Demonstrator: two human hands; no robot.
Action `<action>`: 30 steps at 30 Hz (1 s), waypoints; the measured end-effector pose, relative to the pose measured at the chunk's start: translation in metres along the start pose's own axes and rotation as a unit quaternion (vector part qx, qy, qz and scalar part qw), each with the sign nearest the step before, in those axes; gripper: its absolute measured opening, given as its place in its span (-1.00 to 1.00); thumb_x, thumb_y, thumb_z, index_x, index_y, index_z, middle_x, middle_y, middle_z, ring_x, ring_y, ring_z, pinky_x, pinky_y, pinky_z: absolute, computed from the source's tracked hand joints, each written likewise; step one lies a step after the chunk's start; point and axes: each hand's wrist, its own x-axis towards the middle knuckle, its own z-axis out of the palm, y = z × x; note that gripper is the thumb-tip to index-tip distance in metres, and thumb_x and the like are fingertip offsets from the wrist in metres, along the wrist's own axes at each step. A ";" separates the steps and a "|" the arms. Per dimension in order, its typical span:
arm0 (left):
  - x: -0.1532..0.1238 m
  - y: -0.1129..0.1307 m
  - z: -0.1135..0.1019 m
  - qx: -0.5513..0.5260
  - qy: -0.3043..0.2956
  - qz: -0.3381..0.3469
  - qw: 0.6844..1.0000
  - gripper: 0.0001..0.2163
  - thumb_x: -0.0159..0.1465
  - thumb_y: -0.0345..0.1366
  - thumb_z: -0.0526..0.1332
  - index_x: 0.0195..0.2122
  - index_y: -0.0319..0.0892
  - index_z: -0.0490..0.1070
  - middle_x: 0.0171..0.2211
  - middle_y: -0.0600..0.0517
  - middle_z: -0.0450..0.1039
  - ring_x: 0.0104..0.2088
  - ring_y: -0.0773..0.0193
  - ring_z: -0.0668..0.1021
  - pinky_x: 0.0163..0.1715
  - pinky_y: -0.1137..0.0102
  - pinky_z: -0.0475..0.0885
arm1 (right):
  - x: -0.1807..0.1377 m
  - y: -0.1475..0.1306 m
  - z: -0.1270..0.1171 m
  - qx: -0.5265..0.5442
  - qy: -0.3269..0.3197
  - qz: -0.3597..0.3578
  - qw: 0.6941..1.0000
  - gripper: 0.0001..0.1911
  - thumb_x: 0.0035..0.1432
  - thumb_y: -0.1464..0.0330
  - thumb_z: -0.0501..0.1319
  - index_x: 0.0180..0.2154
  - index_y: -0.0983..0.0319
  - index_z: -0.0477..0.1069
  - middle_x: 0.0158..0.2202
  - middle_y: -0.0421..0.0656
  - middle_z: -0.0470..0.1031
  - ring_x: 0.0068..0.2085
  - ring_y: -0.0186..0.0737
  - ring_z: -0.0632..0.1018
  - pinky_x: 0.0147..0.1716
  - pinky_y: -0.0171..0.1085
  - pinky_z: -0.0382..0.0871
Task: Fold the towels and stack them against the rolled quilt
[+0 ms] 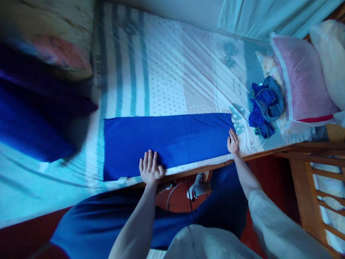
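Note:
A blue folded cloth (172, 140), perhaps a garment, lies flat in a long strip along the near side of the bed. My left hand (151, 168) rests on its near edge, left of the middle, with the fingers spread. At the cloth's right end my right hand (233, 141) lies on the corner, its fingers stretched out and fairly close together. Neither hand grips the fabric. A small pale tag sticks out under the cloth's near left edge.
A crumpled blue garment (265, 104) lies right of the cloth, beside a pink pillow (304, 79). Dark blue fabric (32, 118) and a patterned pillow (61, 46) are at the left. The bedsheet (167, 72) is striped and dotted. A wooden bed rail (299, 154) stands at the right.

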 end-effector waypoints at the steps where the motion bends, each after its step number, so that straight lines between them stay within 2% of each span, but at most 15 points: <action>1: 0.000 0.000 0.000 0.006 0.002 0.005 1.000 -0.34 0.21 -0.24 0.09 0.38 -0.20 0.24 0.41 -0.15 0.14 0.42 -0.07 0.19 0.41 -0.04 -0.01 | 0.000 0.003 0.000 -0.002 0.007 0.005 1.000 -0.43 0.43 0.33 -0.16 0.34 0.32 0.24 0.36 0.06 0.30 0.41 -0.15 0.26 0.38 -0.02 0.19; 7: 0.003 0.003 -0.002 0.018 -0.010 0.008 1.000 -0.33 0.21 -0.29 0.07 0.39 -0.22 0.22 0.43 -0.13 0.10 0.43 -0.01 0.17 0.43 0.02 -0.03 | 0.009 0.011 -0.002 -0.014 0.042 0.049 0.998 -0.42 0.39 0.29 -0.10 0.31 0.37 0.27 0.33 0.15 0.32 0.37 -0.06 0.31 0.34 0.03 0.24; 10: 0.004 0.003 -0.003 0.011 -0.018 0.002 1.000 -0.34 0.21 -0.28 0.07 0.38 -0.22 0.23 0.43 -0.12 0.10 0.44 0.01 0.16 0.44 0.04 -0.05 | 0.016 -0.007 0.000 -0.041 0.047 0.096 0.993 -0.39 0.38 0.26 -0.09 0.34 0.43 0.21 0.38 0.22 0.21 0.42 0.02 0.20 0.35 0.13 0.16; 12: 0.005 0.003 -0.003 0.004 -0.024 -0.003 1.000 -0.34 0.21 -0.28 0.06 0.38 -0.23 0.23 0.43 -0.11 0.10 0.44 0.02 0.15 0.45 0.05 -0.07 | 0.014 -0.041 0.009 -0.063 0.058 0.120 0.989 -0.37 0.40 0.26 -0.12 0.37 0.46 0.13 0.42 0.27 0.09 0.46 0.08 0.09 0.36 0.24 0.06; 14: 0.005 0.003 -0.002 0.000 -0.027 -0.007 1.000 -0.35 0.22 -0.28 0.06 0.38 -0.23 0.23 0.43 -0.11 0.09 0.45 0.03 0.14 0.45 0.06 -0.08 | 0.003 -0.093 0.026 -0.071 0.064 0.118 0.988 -0.36 0.43 0.26 -0.16 0.41 0.42 0.04 0.46 0.26 -0.01 0.48 0.11 0.00 0.35 0.32 0.00; 18: 0.006 0.004 -0.002 0.004 -0.021 -0.008 1.000 -0.36 0.21 -0.29 0.06 0.35 -0.26 0.28 0.42 -0.13 0.12 0.44 0.03 0.15 0.45 0.06 -0.08 | -0.038 -0.209 0.072 -0.029 -0.011 0.041 0.999 -0.36 0.44 0.25 -0.14 0.45 0.31 -0.06 0.48 0.16 -0.05 0.50 0.05 -0.04 0.36 0.31 -0.04; 21: 0.008 0.005 -0.003 0.004 -0.022 -0.015 1.000 -0.36 0.19 -0.28 0.08 0.34 -0.26 0.30 0.41 -0.14 0.14 0.44 0.01 0.17 0.44 0.06 -0.06 | -0.060 -0.259 0.095 0.006 -0.046 0.023 0.999 -0.37 0.44 0.26 -0.12 0.44 0.33 0.01 0.47 0.14 0.02 0.49 0.05 0.00 0.39 0.28 -0.07; 23: 0.008 0.007 -0.004 -0.002 -0.024 -0.021 0.999 -0.36 0.18 -0.28 0.10 0.33 -0.26 0.31 0.40 -0.15 0.15 0.43 0.00 0.18 0.44 0.05 -0.06 | -0.066 -0.268 0.101 0.023 -0.042 0.022 0.999 -0.39 0.42 0.29 -0.10 0.42 0.34 0.07 0.45 0.15 0.07 0.48 0.08 0.04 0.39 0.28 -0.09; 30: 0.009 0.013 -0.010 -0.033 -0.040 -0.040 0.998 -0.39 0.25 -0.28 0.07 0.35 -0.28 0.27 0.40 -0.19 0.15 0.45 -0.01 0.12 0.45 0.03 -0.09 | -0.065 -0.260 0.105 0.041 -0.018 0.024 0.999 -0.36 0.36 0.35 -0.06 0.43 0.30 0.07 0.44 0.10 0.11 0.47 0.07 0.07 0.41 0.29 -0.13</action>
